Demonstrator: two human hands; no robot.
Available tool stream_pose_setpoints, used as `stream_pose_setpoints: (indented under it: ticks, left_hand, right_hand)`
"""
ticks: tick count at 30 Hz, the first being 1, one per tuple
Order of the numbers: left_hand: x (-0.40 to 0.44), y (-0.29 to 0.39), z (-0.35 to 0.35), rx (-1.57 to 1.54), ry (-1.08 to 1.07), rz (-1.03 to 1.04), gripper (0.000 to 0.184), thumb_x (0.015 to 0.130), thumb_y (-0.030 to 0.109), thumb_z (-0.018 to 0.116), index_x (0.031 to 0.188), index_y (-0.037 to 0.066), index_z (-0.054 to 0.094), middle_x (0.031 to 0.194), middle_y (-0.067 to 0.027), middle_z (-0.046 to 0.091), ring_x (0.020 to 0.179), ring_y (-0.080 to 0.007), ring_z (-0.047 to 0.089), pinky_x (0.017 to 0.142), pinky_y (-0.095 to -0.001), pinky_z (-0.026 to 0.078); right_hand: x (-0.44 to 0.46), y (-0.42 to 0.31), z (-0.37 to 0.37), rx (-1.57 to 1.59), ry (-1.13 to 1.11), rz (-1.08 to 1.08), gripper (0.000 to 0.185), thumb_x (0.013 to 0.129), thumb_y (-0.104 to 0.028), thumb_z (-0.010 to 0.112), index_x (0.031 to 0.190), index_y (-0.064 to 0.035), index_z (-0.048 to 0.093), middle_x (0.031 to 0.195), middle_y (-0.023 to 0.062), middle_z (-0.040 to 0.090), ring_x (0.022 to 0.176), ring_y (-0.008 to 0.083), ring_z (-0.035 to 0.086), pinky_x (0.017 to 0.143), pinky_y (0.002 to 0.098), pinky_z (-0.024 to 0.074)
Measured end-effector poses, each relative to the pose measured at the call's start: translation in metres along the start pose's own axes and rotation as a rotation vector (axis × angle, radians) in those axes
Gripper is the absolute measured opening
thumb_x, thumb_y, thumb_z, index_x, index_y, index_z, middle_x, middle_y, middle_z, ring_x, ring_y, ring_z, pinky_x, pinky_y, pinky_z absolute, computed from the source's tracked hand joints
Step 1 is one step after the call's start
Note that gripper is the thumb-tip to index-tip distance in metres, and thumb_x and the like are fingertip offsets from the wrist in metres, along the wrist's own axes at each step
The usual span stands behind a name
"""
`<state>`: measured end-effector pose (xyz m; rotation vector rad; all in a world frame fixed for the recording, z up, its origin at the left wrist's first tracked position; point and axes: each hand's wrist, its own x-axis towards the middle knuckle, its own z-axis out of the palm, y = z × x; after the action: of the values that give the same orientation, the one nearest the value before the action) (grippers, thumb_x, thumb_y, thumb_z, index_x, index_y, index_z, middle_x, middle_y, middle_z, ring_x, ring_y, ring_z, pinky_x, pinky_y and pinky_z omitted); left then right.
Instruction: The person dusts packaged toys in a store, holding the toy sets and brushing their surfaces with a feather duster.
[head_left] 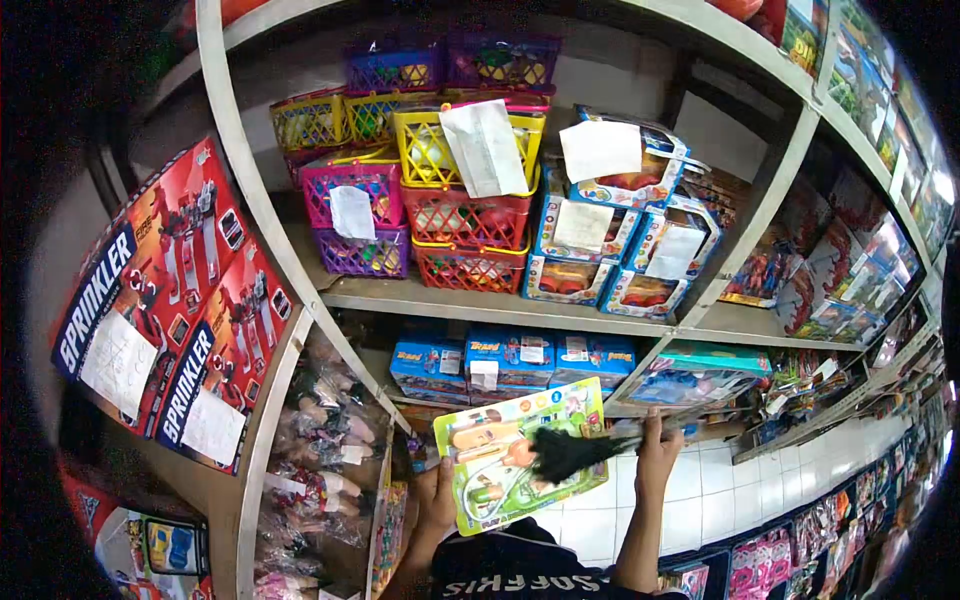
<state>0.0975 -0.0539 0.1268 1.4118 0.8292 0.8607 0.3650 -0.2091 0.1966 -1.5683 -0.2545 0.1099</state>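
Note:
My left hand (434, 496) grips the left edge of a toy doctor set (475, 462) on a bright green card, tilted in front of my chest. Plastic pieces and a stethoscope-like tube show on the card's front. In my right hand (657, 452), fingers closed, is a feather duster (577, 452) with dark bristles. Its bristles lie over the right half of the card and hide part of it. The thin handle passes through my fist and runs out to the right.
Ahead, a metal shelf (480, 310) bears toy-filled plastic baskets (470, 225) and boxed toys (580, 232). Blue boxes (510, 356) stand on the level below. Large red Sprinkler boxes (170, 310) are at left, above bagged dolls (320, 440). White tiled floor (590, 525) lies to the right.

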Motion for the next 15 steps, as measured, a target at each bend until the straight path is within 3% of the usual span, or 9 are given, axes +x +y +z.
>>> stream_pose_setpoints:
  ticks: [1, 2, 3, 5, 6, 8, 9, 13, 15]
  left_hand:
    - [0.0, 0.001, 0.008, -0.067, 0.016, 0.036, 0.043, 0.101, 0.033, 0.043, 0.1, -0.006, 0.062, 0.088, -0.0076, 0.065, 0.079, -0.0124, 0.057, 0.071, -0.03, 0.045]
    - [0.001, 0.003, 0.018, -0.136, 0.03, 0.068, 0.042, 0.101, 0.032, 0.043, 0.101, -0.005, 0.062, 0.088, -0.0078, 0.065, 0.079, -0.0128, 0.057, 0.071, -0.0302, 0.045]
    - [0.001, 0.022, 0.025, 0.007, 0.037, 0.14, 0.041, 0.101, 0.032, 0.043, 0.098, -0.005, 0.062, 0.087, -0.0066, 0.065, 0.078, -0.011, 0.056, 0.07, -0.0288, 0.045]
    - [-0.005, 0.022, 0.035, -0.052, -0.034, 0.091, 0.042, 0.1, 0.034, 0.044, 0.098, -0.004, 0.061, 0.084, -0.0058, 0.064, 0.075, -0.0122, 0.056, 0.067, -0.0303, 0.044]
    - [-0.008, 0.023, 0.037, -0.112, -0.095, 0.034, 0.043, 0.099, 0.037, 0.044, 0.097, -0.003, 0.061, 0.08, -0.005, 0.064, 0.071, -0.0134, 0.055, 0.063, -0.0318, 0.043]
    - [-0.013, 0.028, 0.038, 0.058, -0.118, 0.029, 0.045, 0.099, 0.037, 0.044, 0.087, -0.003, 0.058, 0.071, -0.0059, 0.06, 0.063, -0.0143, 0.052, 0.058, -0.0344, 0.04]
    - [-0.014, 0.03, 0.042, 0.061, -0.096, 0.006, 0.046, 0.099, 0.037, 0.044, 0.082, -0.004, 0.056, 0.067, -0.0057, 0.057, 0.06, -0.0143, 0.05, 0.056, -0.0351, 0.038]
    - [-0.022, 0.059, 0.064, 0.046, -0.045, 0.034, 0.048, 0.099, 0.036, 0.045, 0.077, -0.006, 0.053, 0.061, -0.0056, 0.053, 0.057, -0.0148, 0.046, 0.055, -0.0357, 0.036]
    - [-0.019, 0.018, 0.061, 0.03, -0.048, 0.041, 0.047, 0.099, 0.037, 0.045, 0.08, -0.006, 0.054, 0.064, -0.0061, 0.053, 0.058, -0.0153, 0.047, 0.055, -0.0362, 0.036]
  right_hand:
    - [0.001, -0.008, -0.003, -0.039, -0.055, 0.057, 0.031, 0.091, -0.032, 0.064, 0.091, -0.0038, 0.053, 0.074, 0.0023, 0.058, 0.059, 0.0076, 0.048, 0.05, 0.0225, 0.0375]
    - [0.003, 0.009, -0.011, -0.207, -0.071, -0.104, 0.031, 0.091, -0.031, 0.064, 0.093, -0.0021, 0.053, 0.079, 0.0043, 0.06, 0.065, 0.0088, 0.051, 0.057, 0.0234, 0.0408]
    - [0.004, 0.006, -0.013, -0.201, -0.061, -0.105, 0.031, 0.091, -0.031, 0.064, 0.093, -0.0021, 0.053, 0.079, 0.0043, 0.06, 0.065, 0.0088, 0.051, 0.057, 0.0234, 0.0408]
    - [0.005, -0.001, -0.016, 0.037, -0.012, -0.066, 0.032, 0.091, -0.031, 0.064, 0.094, -0.0008, 0.053, 0.083, 0.0057, 0.061, 0.072, 0.0107, 0.054, 0.065, 0.0245, 0.0441]
    - [0.009, 0.005, -0.018, 0.01, 0.175, -0.1, 0.032, 0.092, -0.031, 0.064, 0.096, -0.0011, 0.052, 0.086, 0.0066, 0.062, 0.076, 0.0115, 0.056, 0.07, 0.0248, 0.0453]
    - [0.015, 0.008, -0.037, 0.222, 0.099, 0.049, 0.036, 0.091, -0.032, 0.064, 0.102, -0.0004, 0.05, 0.091, 0.008, 0.062, 0.081, 0.0129, 0.057, 0.074, 0.0254, 0.046]
    - [0.01, 0.004, -0.035, 0.253, 0.13, 0.031, 0.027, 0.092, -0.029, 0.063, 0.096, -0.0033, 0.055, 0.081, 0.001, 0.056, 0.07, 0.0075, 0.05, 0.06, 0.0226, 0.0397]
    - [-0.002, -0.005, -0.052, -0.006, -0.004, -0.042, 0.03, 0.093, -0.031, 0.062, 0.091, -0.0009, 0.057, 0.074, 0.0001, 0.055, 0.065, 0.0069, 0.049, 0.056, 0.0223, 0.0373]
    - [0.009, 0.0, -0.063, 0.065, 0.205, 0.006, 0.039, 0.095, -0.035, 0.058, 0.104, 0.0029, 0.053, 0.095, 0.0078, 0.06, 0.083, 0.0133, 0.054, 0.076, 0.0282, 0.0438]
